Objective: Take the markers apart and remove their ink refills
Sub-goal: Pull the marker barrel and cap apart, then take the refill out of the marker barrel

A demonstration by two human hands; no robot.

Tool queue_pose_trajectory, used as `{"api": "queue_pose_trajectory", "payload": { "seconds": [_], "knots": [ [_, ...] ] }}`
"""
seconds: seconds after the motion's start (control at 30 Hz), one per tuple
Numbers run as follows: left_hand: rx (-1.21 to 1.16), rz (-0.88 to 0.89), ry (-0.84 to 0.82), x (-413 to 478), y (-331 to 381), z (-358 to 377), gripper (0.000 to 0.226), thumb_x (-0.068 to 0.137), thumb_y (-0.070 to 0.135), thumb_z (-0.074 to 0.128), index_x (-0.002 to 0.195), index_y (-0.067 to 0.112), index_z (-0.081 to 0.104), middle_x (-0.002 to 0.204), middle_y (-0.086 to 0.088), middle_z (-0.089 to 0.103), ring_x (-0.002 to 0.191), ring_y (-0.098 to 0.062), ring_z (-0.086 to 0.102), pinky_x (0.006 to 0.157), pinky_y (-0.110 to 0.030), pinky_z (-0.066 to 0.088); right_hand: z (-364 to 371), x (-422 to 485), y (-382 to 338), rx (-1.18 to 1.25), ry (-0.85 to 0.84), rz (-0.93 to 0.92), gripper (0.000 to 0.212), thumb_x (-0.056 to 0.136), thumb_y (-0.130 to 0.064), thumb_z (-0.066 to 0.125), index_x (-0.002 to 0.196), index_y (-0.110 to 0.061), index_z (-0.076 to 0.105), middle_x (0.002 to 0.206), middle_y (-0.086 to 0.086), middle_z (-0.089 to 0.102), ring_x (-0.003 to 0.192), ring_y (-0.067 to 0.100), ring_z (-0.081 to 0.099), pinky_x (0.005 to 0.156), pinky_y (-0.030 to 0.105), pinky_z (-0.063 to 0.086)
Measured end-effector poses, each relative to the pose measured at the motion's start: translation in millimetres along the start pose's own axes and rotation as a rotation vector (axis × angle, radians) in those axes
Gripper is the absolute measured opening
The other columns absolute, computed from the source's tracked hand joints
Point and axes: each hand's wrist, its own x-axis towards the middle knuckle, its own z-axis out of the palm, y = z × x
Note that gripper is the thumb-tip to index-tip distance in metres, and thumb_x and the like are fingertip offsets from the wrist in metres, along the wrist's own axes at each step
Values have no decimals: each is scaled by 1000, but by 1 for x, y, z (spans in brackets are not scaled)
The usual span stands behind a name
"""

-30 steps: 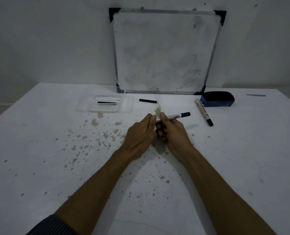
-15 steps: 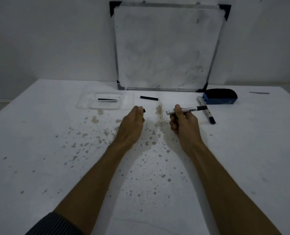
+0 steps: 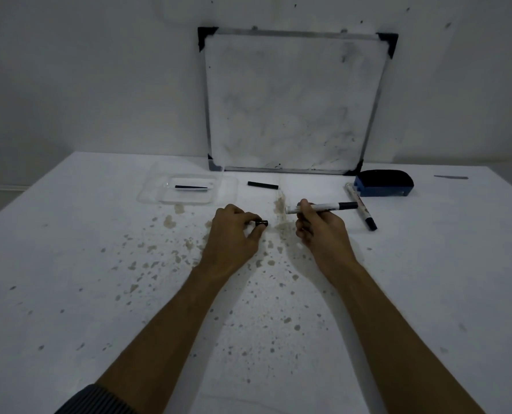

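My right hand [image 3: 320, 231] grips a white marker [image 3: 323, 207] with a black cap, held level above the table, its open end pointing left. My left hand [image 3: 234, 234] pinches a small black end plug [image 3: 261, 223] between thumb and fingertips, close to the table. A second white marker [image 3: 360, 209] lies on the table to the right. A black ink refill [image 3: 263, 184] lies near the whiteboard, and another thin black refill [image 3: 191, 187] rests in a clear plastic tray [image 3: 147, 195].
A whiteboard [image 3: 293, 100] leans against the wall at the back. A blue eraser [image 3: 383, 183] sits at its right foot. The white table [image 3: 69, 279] is speckled with brown stains around my hands.
My hands were together on the marker's end, then drew apart. The left hand now holds the black end plug, the right keeps the marker body.
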Motion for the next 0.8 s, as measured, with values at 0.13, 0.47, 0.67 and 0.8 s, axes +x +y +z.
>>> {"api": "queue_pose_trajectory", "payload": {
  "seconds": [0.13, 0.47, 0.67, 0.8],
  "knots": [
    [28, 7, 30, -1, 1, 1, 26, 91, 36, 75, 109, 19, 81, 100, -10, 67, 99, -26, 57, 85, -46, 53, 2, -2, 1, -23, 65, -38, 34, 95, -39, 67, 100, -6, 76, 68, -6, 60, 65, 10, 54, 71, 31, 47],
    [-597, -271, -98, -7, 30, -16, 31, 99, 20, 67, 131, 21, 64, 120, 5, 72, 109, -11, 69, 94, -26, 57, 13, -15, -6, 34, 110, -37, 34, 102, -43, 54, 94, -15, 70, 77, 3, 60, 59, 10, 54, 59, 25, 46],
    [-1542, -777, -376, -14, 54, -14, 49, 110, 35, 41, 130, -5, 61, 134, -24, 67, 131, -37, 60, 111, -41, 48, 16, -20, -6, 43, 75, -75, 23, 103, -31, 55, 98, -13, 67, 81, 1, 66, 72, 13, 61, 66, 29, 51],
    [-1722, -890, -460, -15, 46, -12, 62, 110, 40, 33, 137, -11, 55, 133, -28, 66, 128, -36, 61, 108, -44, 48, 21, -33, -13, -291, 82, -315, 26, 102, -35, 56, 102, -10, 65, 87, -3, 71, 79, 1, 68, 74, 23, 55]
  ]
}}
